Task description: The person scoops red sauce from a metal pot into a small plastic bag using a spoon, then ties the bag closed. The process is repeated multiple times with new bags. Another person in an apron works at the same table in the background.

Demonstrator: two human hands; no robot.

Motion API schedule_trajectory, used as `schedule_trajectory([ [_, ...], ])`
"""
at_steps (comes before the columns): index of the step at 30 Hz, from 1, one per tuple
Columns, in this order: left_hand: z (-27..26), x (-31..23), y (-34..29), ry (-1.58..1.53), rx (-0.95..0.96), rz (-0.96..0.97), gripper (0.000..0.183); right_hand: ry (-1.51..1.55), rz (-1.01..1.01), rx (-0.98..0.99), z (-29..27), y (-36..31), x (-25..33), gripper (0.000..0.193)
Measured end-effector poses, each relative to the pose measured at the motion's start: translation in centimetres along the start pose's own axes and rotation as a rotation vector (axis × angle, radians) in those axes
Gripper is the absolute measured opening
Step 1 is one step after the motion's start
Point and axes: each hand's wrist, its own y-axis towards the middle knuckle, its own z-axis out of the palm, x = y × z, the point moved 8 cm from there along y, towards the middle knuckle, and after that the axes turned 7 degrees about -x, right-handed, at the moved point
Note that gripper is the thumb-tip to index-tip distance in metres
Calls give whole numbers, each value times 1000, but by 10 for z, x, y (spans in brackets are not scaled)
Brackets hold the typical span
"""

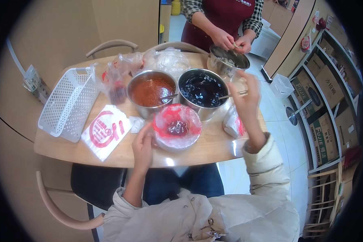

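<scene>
A bowl lined with a red-and-white plastic bag (176, 128) stands near the table's front edge, with dark red liquid in its bottom. My left hand (143, 141) grips its left rim. My right hand (246, 94) is raised at the right, somewhat blurred, thumb and fingers apart beside the handle of a metal ladle (230, 96). That ladle leans in a steel pot of dark, glossy liquid (201, 86). Left of it is a steel pot of orange-red sauce (151, 90), with another ladle (168, 97) across its rim.
A white perforated basket (64, 107) and a flat printed bag (106, 131) lie at the left. Clear plastic bags (169, 60) fill the back; a wrapped white packet (233, 123) sits right. Across the table, a co-worker's hands (232, 42) work over a steel bowl (220, 66).
</scene>
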Motion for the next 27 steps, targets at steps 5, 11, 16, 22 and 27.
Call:
schedule_trajectory([
  [5, 3, 0, 1, 59, 93, 59, 32, 159, -97, 518, 121, -39, 67, 27],
  [11, 6, -7, -4, 9, 229, 128, 42, 368, 166, 546, 174, -28, 76, 25],
  [16, 2, 8, -1, -3, 178, -55, 46, 401, -39, 386, 205, -13, 100, 21],
  [22, 4, -5, -3, 27, 212, 77, 42, 231, -383, 612, 178, -12, 86, 15],
  [27, 6, -6, 0, 39, 178, 92, 40, 366, 72, 717, 154, -12, 58, 24],
])
